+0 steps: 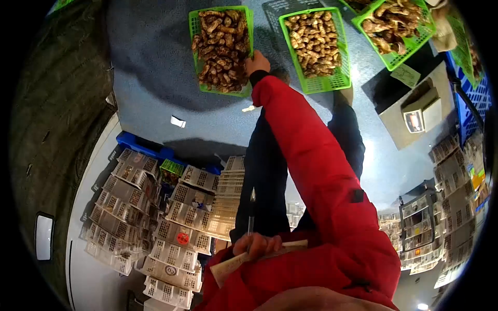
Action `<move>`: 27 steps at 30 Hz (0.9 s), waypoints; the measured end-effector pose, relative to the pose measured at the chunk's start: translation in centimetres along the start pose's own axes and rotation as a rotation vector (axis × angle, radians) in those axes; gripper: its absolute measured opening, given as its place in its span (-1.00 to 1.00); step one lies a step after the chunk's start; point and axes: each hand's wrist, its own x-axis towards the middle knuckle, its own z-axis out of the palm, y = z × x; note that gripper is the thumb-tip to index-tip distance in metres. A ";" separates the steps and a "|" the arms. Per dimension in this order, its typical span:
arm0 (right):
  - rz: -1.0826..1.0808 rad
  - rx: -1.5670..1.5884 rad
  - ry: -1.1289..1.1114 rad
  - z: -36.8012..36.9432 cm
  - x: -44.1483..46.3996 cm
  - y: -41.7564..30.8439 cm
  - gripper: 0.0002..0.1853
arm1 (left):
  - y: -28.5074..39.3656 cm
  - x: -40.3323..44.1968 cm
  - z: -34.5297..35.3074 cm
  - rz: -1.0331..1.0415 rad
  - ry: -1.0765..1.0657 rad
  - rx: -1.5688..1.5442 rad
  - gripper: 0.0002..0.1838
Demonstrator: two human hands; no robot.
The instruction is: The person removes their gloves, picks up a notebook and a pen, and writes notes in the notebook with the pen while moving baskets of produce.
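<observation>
My left hand (257,245) is low in the view against the red jacket, closed around a pen (252,215) that points up, with a paper pad (228,267) under the fingers. The other arm, in a red sleeve, reaches up across the view. At its end my right hand (257,64) touches the right side of a green basket (251,31) full of brown mushrooms (220,49); its fingertips are hidden at the basket's edge. Just right of it stands a second green basket (342,83) of smaller mushrooms (315,44).
A third green basket (390,65) holds larger mushrooms at the upper right. Below it are a green note (405,75) and a box (423,111) on a board. Stacked white crates (171,251) stand at the lower left. White scraps lie on the blue floor (150,103).
</observation>
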 end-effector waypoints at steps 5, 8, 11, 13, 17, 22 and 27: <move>-0.074 0.128 -0.039 -0.3 4.7 5.2 -0.59 | 0.5 0.0 -0.8 0.019 0.096 -0.062 -0.51; -0.236 -0.010 0.004 -4.3 7.1 10.0 -0.63 | 1.0 0.3 -1.1 -0.026 0.015 -0.081 -0.52; -0.020 -0.340 0.464 -13.0 6.9 9.4 -0.70 | 1.1 0.1 -0.6 -0.072 0.002 -0.078 -0.52; -0.173 -0.142 0.625 -17.4 8.8 13.1 -0.68 | 1.4 0.2 -0.6 -0.097 0.007 -0.068 -0.52; -0.229 -0.389 0.564 -21.9 9.0 17.4 -0.46 | 1.7 0.2 -1.2 -0.111 -0.016 -0.040 -0.52; -0.006 -0.433 0.212 -23.4 12.0 20.1 -0.29 | 1.3 0.3 -1.4 -0.111 0.037 -0.031 -0.52; -0.095 -0.621 -0.121 -22.3 12.0 18.1 -0.44 | 0.5 1.1 -0.6 -0.136 0.015 0.021 -0.53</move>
